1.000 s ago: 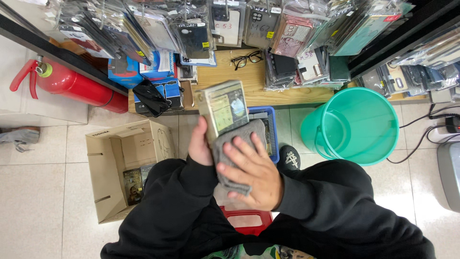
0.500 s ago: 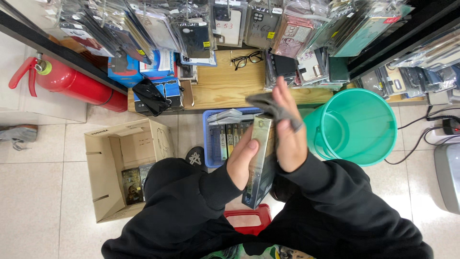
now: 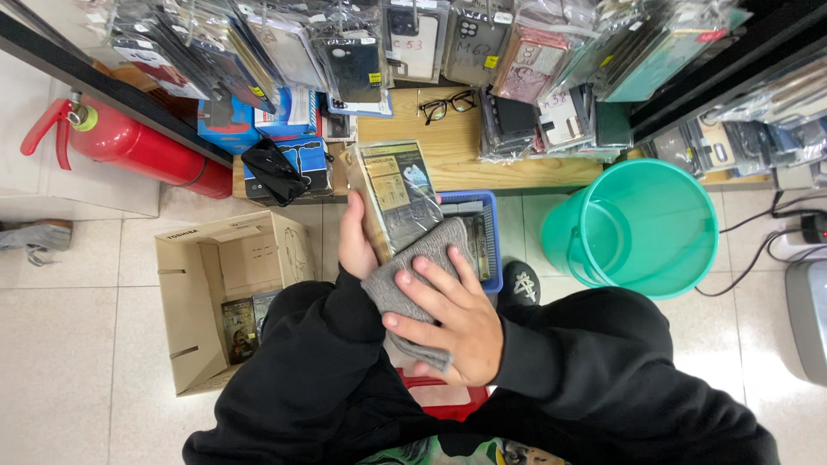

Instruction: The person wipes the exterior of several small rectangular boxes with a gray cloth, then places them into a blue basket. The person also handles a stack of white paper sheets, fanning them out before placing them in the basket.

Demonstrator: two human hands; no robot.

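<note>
My left hand (image 3: 355, 237) grips a flat packaged item in clear plastic (image 3: 396, 194), held up face-on over the blue basket (image 3: 488, 207). My right hand (image 3: 448, 314) presses a grey cloth (image 3: 412, 293) against the package's lower end. Both arms wear black sleeves. The blue basket below holds more packages, mostly hidden behind my hands.
An open cardboard box (image 3: 207, 293) with two packages stands on the floor at left. A teal bucket (image 3: 637, 228) is at right, a red fire extinguisher (image 3: 129, 146) at far left. A wooden shelf (image 3: 457, 151) carries glasses (image 3: 448, 105); hanging packaged cases line the top. A red stool (image 3: 439, 398) is under me.
The package was held edge-on and lower half a second ago; now it faces up again in my left hand, with my right hand back on its lower end holding the cloth.
</note>
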